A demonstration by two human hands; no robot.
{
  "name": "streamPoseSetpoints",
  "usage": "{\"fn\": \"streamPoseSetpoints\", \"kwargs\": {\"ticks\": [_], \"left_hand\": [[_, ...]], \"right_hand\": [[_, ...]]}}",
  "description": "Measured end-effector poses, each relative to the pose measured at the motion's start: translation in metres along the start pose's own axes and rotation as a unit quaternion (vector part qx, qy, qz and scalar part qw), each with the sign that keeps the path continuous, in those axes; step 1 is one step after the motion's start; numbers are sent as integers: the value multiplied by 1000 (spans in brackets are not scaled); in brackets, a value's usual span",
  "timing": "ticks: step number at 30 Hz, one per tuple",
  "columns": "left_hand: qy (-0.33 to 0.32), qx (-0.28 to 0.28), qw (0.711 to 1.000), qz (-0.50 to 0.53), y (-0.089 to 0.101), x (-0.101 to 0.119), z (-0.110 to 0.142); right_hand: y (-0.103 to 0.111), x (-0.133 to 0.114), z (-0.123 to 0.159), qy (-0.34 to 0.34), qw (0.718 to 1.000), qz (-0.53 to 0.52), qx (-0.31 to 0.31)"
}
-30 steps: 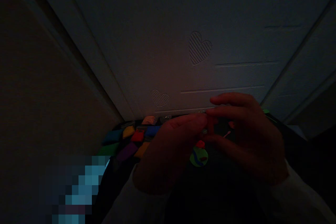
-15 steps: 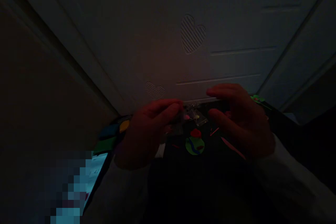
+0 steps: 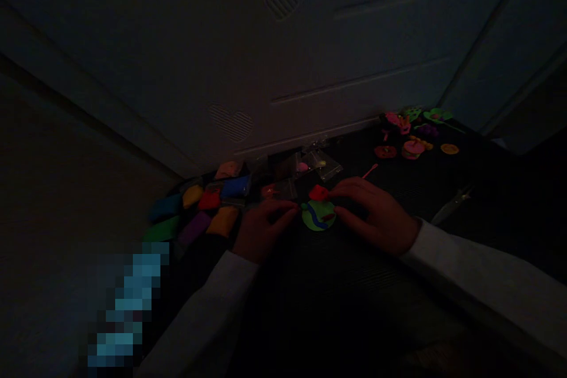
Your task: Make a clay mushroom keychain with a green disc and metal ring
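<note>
Through my remote view, dim as it is, I have the green disc (image 3: 312,225) lying flat on the dark, finely ridged tabletop (image 3: 363,283), between the two hands. It looks smooth and matte, like soft clay, with a wavy blue strip (image 3: 317,217) across it, a short brown piece (image 3: 328,217) beside that, and a lumpy red piece (image 3: 317,192) at its far edge.

On the left hand (image 3: 263,230), thumb and forefinger sit close together just beside the disc; I can't tell whether they pinch anything. On the right hand (image 3: 376,218), the fingers are parted and released at the disc's right edge, the forefinger by the red piece; contact is unclear.

Leftward I see plump, pillow-like coloured packets (image 3: 222,221); behind, crinkled clear bags (image 3: 328,166) and a panel with a ribbed heart (image 3: 230,122).
</note>
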State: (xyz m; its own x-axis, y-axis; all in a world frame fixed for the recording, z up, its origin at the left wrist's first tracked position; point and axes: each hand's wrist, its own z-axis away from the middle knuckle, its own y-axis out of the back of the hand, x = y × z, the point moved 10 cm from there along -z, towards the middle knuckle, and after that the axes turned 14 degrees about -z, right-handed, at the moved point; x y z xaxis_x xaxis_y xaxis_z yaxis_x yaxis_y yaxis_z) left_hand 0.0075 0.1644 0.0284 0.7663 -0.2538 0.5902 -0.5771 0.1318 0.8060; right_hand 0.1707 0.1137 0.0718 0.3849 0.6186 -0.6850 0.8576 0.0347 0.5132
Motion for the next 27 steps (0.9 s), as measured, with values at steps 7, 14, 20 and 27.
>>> {"fn": "streamPoseSetpoints", "kwargs": {"ticks": [7, 14, 20, 27], "left_hand": [[-56, 8, 996, -70, -9, -5, -6], [-100, 36, 988, -113, -6, 1, -5], [-118, 37, 983, -133, -8, 3, -5], [-124, 39, 982, -134, -8, 4, -4]], "right_hand": [[1, -3, 1, 2, 1000, -2, -7], [1, -4, 0, 10, 1000, 5, -14], [1, -4, 0, 15, 1000, 7, -15], [1, -5, 1, 13, 1000, 12, -20]]}}
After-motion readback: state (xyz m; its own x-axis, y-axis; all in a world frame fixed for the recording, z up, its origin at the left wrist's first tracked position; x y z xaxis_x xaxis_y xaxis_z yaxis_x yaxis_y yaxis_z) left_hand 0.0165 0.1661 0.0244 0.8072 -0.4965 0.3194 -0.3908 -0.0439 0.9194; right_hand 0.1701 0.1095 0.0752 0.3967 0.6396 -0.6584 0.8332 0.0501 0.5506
